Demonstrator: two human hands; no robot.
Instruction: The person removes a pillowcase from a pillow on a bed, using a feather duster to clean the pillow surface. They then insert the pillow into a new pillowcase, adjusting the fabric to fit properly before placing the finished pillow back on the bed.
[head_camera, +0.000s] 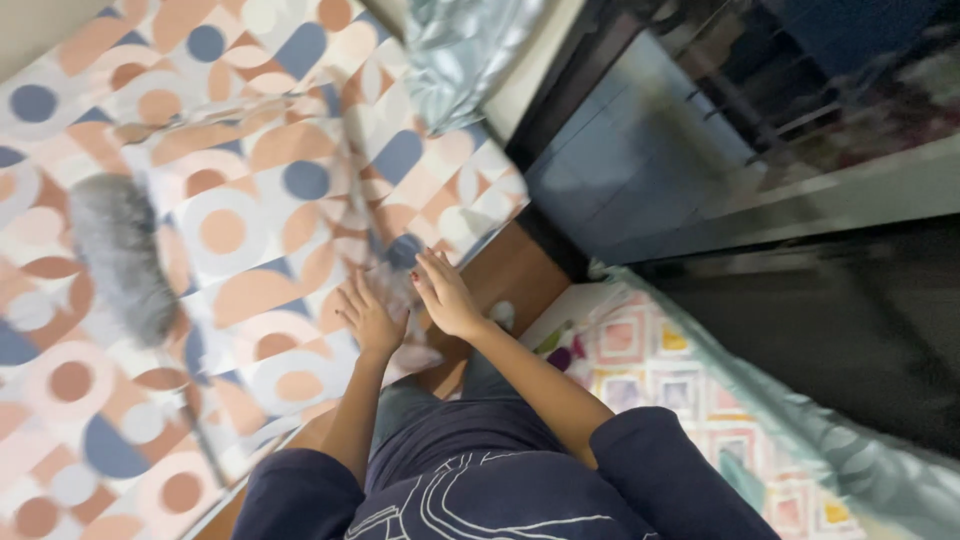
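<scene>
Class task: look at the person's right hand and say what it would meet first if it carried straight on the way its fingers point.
Probably the patterned sheet: the right hand points up and left across it, beside the left hand, and already seems to rest on it. Blur leaves depth uncertain.

the whole view is smeared by motion. the grey fluffy thing (120, 255) on the patterned bedsheet (240, 150) is too blurred to identify. the small clear object under the right hand (447, 295) and beside the left hand (370, 318) cannot be made out. the bedsheet runs off the left edge, and the dark cabinet (700, 130) off the top.
</scene>
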